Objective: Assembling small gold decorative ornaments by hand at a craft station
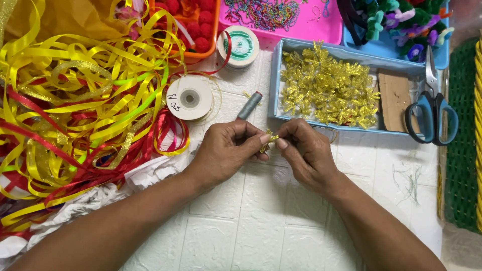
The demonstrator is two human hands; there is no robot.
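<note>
Many gold bows (326, 90) already fill the blue tray (275, 85) at 12 o'clock. Just below its near edge, the left hand (228, 150) and right hand (306, 150) together pinch one more small gold bow (269, 139), seemingly unfinished; ribbons (75, 110) lie heaped at 9 o'clock.

- Both arms come up from the bottom and lean in toward each other.
- The left hand (228, 150) is curled, with its back facing up. Its thumb and first finger are pinched together.
- The right hand (307, 150) is curled too. Its fingertips (282, 143) pinch close to the left ones.
- The two hands almost touch at the tips.
- Both wrists are bare and bent a little.
</note>
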